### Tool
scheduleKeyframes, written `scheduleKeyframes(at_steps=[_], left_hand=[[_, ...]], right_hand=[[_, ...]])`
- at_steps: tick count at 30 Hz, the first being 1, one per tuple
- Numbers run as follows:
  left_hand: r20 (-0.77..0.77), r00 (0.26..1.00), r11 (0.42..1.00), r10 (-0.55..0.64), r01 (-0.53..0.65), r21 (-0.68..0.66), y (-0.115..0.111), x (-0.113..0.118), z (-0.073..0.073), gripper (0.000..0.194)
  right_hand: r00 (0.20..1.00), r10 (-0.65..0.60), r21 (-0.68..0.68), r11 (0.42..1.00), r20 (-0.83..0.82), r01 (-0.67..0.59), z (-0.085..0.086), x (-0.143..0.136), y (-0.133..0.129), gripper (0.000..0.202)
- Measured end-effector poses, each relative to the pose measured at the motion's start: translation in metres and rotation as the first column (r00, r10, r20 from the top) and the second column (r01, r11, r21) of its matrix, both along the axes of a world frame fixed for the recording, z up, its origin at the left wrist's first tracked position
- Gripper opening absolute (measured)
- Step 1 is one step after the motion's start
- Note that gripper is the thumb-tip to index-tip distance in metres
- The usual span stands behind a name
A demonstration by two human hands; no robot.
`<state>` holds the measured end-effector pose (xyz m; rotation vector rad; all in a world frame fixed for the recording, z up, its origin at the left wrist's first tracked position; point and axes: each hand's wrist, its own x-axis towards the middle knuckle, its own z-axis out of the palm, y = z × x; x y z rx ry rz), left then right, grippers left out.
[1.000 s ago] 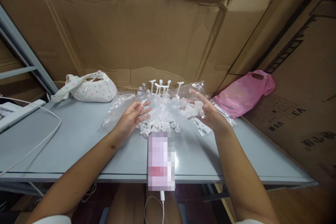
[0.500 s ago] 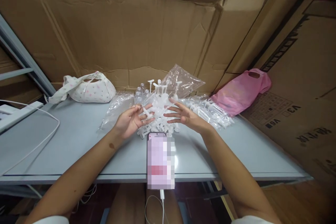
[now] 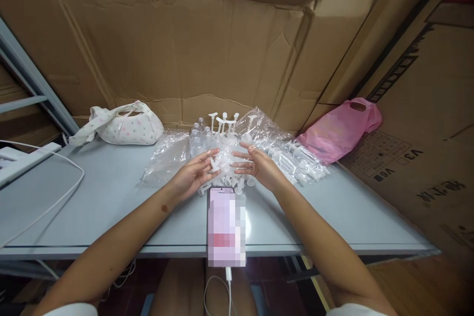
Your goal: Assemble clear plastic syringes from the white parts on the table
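Observation:
My left hand (image 3: 194, 176) reaches in from the left side of a heap of small white plastic parts (image 3: 227, 176), its fingers stretched and apart. A white stemmed piece (image 3: 214, 164) shows at its fingertips; whether it rests on them is unclear. Opposite, my right hand (image 3: 255, 164) has its fingers spread at the right side of the heap. Behind the hands stand several white T-topped plastic pieces (image 3: 224, 121). Small clear bottles (image 3: 195, 139) are grouped at their left. The hands partly hide the heap.
A phone (image 3: 222, 227) with a white cable lies before the heap. Clear plastic bags (image 3: 166, 158) flank it; the right-hand bag (image 3: 301, 160) holds white parts. Farther out are a patterned white bag (image 3: 129, 126), a pink bag (image 3: 340, 131) and a power strip (image 3: 25, 163). Cardboard (image 3: 222, 49) walls the back.
Both hands have shifted slightly, the left one rightward and turned with its palm facing inward more. The clear bag behind the heap has sunk lower and to the right.

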<state>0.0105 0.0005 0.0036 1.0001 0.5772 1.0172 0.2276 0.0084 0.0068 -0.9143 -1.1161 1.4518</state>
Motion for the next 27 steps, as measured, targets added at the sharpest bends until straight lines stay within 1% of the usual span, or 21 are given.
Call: scheduleKeyframes(at_steps=[7,12,15,19,21,24,25,26,27], left_hand=[[-0.041,0.998,0.999,-0.041,0.042,0.032,0.003,0.005,-0.006,0.035],[-0.095,0.994,0.995,-0.062,0.069,0.074,0.005,0.004,-0.008,0.039],[-0.164,0.983,0.988,-0.087,0.107,0.114,0.006,0.003,-0.009,0.041],[-0.269,0.963,0.982,-0.033,0.081,0.170,0.007,0.001,-0.011,0.040],[-0.338,0.941,0.975,-0.021,0.095,0.203,0.006,0.000,-0.011,0.042],[-0.494,0.869,0.944,0.031,0.137,0.300,0.004,0.000,-0.011,0.045],[-0.542,0.837,0.921,0.075,0.150,0.360,0.003,0.001,-0.011,0.045],[-0.581,0.803,0.886,0.132,0.168,0.433,0.002,0.002,-0.011,0.045],[-0.609,0.769,0.838,0.194,0.193,0.511,0.001,0.003,-0.012,0.044]], right_hand=[[0.993,-0.111,0.014,0.994,0.033,0.110,0.006,0.013,0.004,0.038],[0.984,-0.161,0.008,0.987,0.079,0.161,0.010,0.023,0.008,0.036],[0.978,-0.192,0.029,0.981,0.078,0.191,0.010,0.029,0.010,0.033],[0.965,-0.257,0.086,0.964,0.062,0.251,0.009,0.037,0.014,0.033],[0.951,-0.300,0.117,0.950,0.068,0.291,0.009,0.040,0.015,0.034],[0.935,-0.347,0.163,0.929,0.071,0.332,0.009,0.042,0.016,0.036],[0.933,-0.354,0.178,0.924,0.066,0.338,0.010,0.042,0.016,0.037],[0.932,-0.357,0.189,0.921,0.060,0.340,0.010,0.041,0.015,0.037],[0.933,-0.357,0.197,0.919,0.053,0.341,0.010,0.040,0.015,0.037]])
